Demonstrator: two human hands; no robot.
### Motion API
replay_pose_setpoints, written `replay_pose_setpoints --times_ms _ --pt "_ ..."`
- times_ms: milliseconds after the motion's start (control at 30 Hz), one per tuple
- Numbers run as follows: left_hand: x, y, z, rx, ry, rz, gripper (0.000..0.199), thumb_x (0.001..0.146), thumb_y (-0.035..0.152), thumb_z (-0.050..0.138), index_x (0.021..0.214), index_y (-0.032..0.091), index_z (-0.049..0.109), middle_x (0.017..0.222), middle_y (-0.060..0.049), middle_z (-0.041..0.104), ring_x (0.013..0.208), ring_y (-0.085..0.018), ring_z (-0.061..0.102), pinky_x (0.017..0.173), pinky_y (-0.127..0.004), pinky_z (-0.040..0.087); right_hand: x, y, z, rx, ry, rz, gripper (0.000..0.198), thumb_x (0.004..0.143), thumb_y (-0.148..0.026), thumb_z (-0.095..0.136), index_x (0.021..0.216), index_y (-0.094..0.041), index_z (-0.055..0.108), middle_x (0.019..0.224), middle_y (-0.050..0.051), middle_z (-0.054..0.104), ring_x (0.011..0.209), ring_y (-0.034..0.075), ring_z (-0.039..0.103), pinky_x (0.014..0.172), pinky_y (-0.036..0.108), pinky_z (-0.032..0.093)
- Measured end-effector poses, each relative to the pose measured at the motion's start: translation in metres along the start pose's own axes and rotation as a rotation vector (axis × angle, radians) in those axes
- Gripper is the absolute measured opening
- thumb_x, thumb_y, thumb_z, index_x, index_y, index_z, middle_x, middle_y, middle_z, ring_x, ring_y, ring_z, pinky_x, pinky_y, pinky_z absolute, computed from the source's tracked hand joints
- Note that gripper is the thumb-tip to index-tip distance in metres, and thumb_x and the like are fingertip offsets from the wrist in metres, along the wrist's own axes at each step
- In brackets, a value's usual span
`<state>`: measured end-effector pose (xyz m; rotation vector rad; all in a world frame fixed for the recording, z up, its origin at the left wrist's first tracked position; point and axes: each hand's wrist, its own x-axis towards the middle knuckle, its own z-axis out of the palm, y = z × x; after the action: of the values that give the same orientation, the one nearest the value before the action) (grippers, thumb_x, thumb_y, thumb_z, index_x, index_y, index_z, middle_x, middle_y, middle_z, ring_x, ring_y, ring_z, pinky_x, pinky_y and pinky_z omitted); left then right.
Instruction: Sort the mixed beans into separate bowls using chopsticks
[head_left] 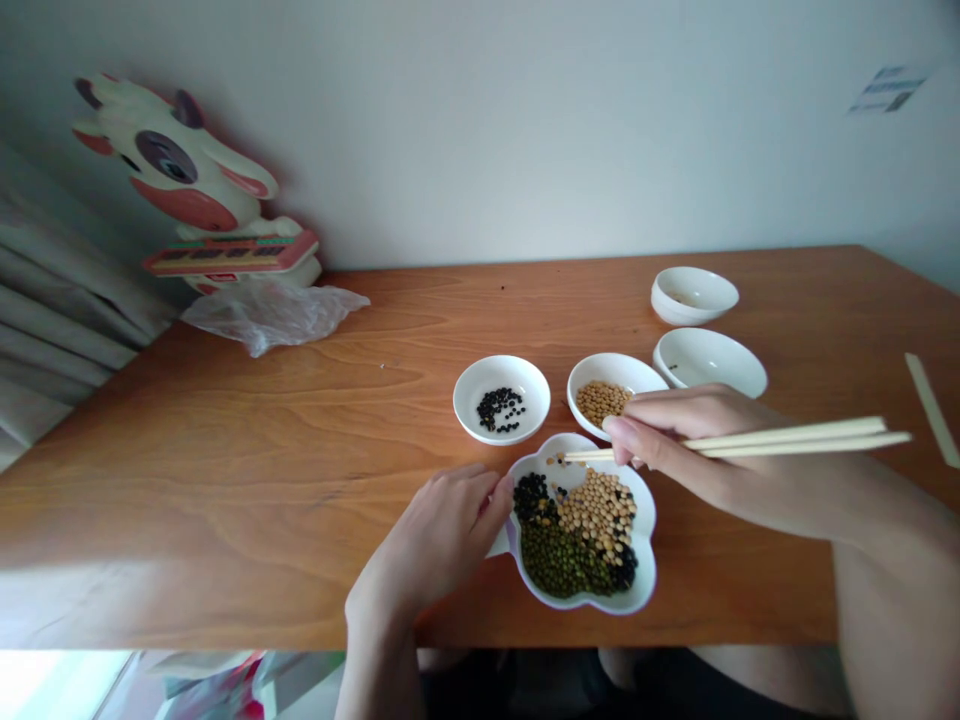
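My left hand (442, 530) has its fingers curled at the left side of a white flower-shaped dish (643, 562), with the thumb against the rim and the handle partly covered. In the dish lie green beans (566, 562), pale yellow soybeans (600, 505) and black beans (531, 492), partly mixed. A pair of wooden chopsticks (810, 436) is gripped in my right hand (697, 425). Their tips reach into the upper part of the dish, close to a few loose beans; whether they pinch one I cannot tell.
Behind the dish stand a white bowl (466, 402) of black beans and another bowl (628, 368) of yellow soybeans. Two more white bowls (716, 358) are farther right. A plastic bag (277, 312) and a cow toy keyboard (232, 255) sit at left; a pale strip (930, 408) lies right.
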<state>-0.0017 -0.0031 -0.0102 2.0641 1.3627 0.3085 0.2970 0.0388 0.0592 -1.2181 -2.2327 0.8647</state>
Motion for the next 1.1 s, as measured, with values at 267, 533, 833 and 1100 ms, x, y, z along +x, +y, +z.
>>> replay_pose_setpoints --times_ms 267,533,833,1100 --pt "-0.013 -0.003 0.02 -0.309 0.234 -0.169 0.052 0.117 0.051 0.039 0.08 0.021 0.06 0.076 0.0 0.064 0.071 -0.017 0.059 0.069 -0.029 0.042 0.007 0.017 -0.022 0.116 -0.194 -0.045 0.049 0.113 -0.053 0.046 0.086 -0.024 0.075 0.078 0.003 0.072 0.071 0.019 0.065 0.067 0.034 0.049" --pt "-0.046 -0.013 0.037 -0.51 0.369 -0.15 0.047 0.117 0.052 0.036 0.092 0.021 0.062 0.086 -0.002 0.066 0.078 -0.019 0.06 0.075 -0.03 0.048 -0.003 0.072 -0.019 0.35 -0.288 -0.108 0.031 0.11 -0.042 0.057 0.095 -0.022 0.075 0.089 0.007 0.073 0.078 0.02 0.067 0.069 0.034 0.055" --pt "-0.056 -0.009 0.052 -0.24 0.401 -0.117 0.016 0.111 0.035 0.059 0.124 0.026 0.06 0.12 -0.006 0.073 0.107 -0.022 0.071 0.096 -0.034 0.054 -0.031 0.09 0.018 0.436 -0.103 -0.226 0.043 0.114 -0.042 0.039 0.099 -0.025 0.075 0.082 0.007 0.068 0.073 0.023 0.063 0.065 0.037 0.047" --pt "-0.053 -0.007 0.048 -0.267 0.353 -0.087 0.01 0.112 0.033 0.057 0.112 0.025 0.063 0.106 -0.003 0.071 0.094 -0.019 0.068 0.091 -0.034 0.052 -0.035 0.087 0.035 0.498 0.004 -0.217 0.048 0.111 -0.051 0.039 0.09 -0.025 0.074 0.078 0.006 0.065 0.071 0.023 0.06 0.066 0.038 0.046"
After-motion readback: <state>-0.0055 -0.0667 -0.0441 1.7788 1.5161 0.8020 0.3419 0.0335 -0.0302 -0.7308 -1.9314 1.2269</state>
